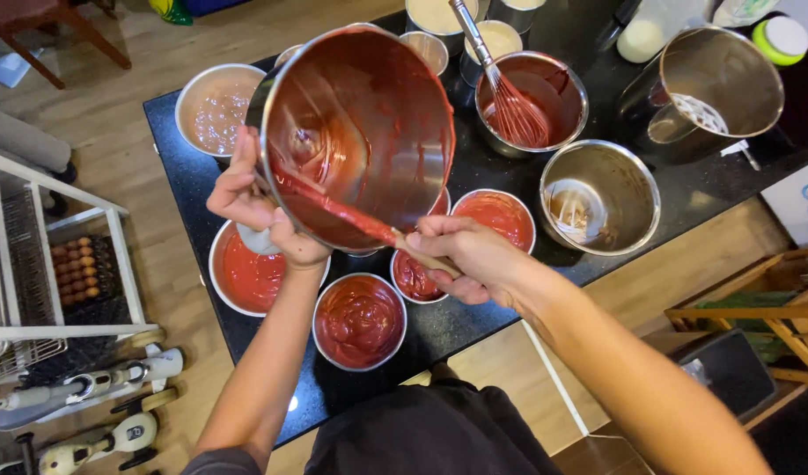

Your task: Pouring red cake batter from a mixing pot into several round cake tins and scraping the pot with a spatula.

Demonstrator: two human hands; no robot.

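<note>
Overhead, left hand grips tilted red-smeared pot; right hand clenches spatula; batter-filled tins below.

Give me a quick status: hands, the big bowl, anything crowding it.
Left hand grips tilted steel bowl by its rim. Right hand holds spatula scraping red batter inside. Filled round pans sit directly beneath; whisk bowl behind.

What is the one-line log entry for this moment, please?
left hand: holds tilted mixing bowl | right hand: scrapes red batter with spatula | below: round pans partly filled
</note>
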